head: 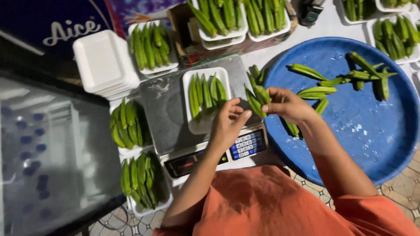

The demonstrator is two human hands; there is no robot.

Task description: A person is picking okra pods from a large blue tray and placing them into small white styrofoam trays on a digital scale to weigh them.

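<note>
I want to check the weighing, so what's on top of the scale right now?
On the scale sits a white tray with okra pods. The left hand covers the tray's near corner and part of the display.

White table runs across upper and centre frame, tiled floor showing at lower right. Directly on it: digital scale at centre, big blue basin at right, stack of empty white foam trays at upper left. Foam trays filled with okra sit left of the scale, along the top edge and at upper right.
</note>
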